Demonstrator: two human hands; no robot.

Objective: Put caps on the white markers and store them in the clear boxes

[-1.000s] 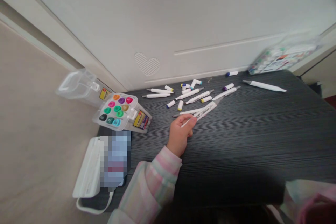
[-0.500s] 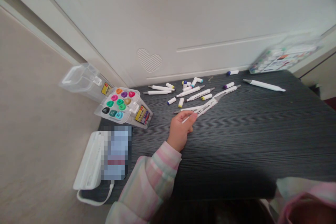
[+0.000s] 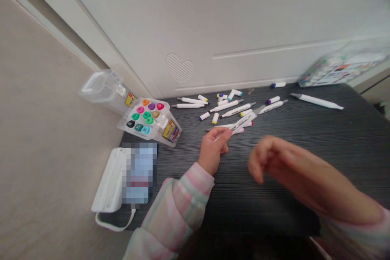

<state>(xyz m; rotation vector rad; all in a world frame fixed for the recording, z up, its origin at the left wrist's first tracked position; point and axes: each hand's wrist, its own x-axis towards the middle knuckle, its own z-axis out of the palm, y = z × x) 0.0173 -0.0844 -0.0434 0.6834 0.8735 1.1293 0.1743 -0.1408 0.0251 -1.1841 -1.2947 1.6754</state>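
My left hand [image 3: 214, 147] is closed round a white marker [image 3: 243, 122], pinching it near its lower end. The marker slants up to the right, and its far end is a bare grey tip. Below it lie other white pieces, one with a red end [image 3: 250, 123]. My right hand [image 3: 283, 162] hangs over the table to the right, blurred, its fingers loosely bent and no object visible in them. Uncapped markers [image 3: 238, 110] and loose caps [image 3: 215, 118] with yellow, blue and purple ends lie scattered beyond my hands.
A clear case [image 3: 170, 132] of colour-capped markers stands at the left, its clear lid [image 3: 105, 85] behind it. A phone [image 3: 141, 174] and a white device [image 3: 106, 183] with a cable lie nearer. One marker [image 3: 318, 101] and a clear pack [image 3: 341, 71] are at the right, by the white panel [image 3: 237, 20].
My right hand has come in from the lower right over the table. My left hand still holds the marker. The whole view has shifted slightly.
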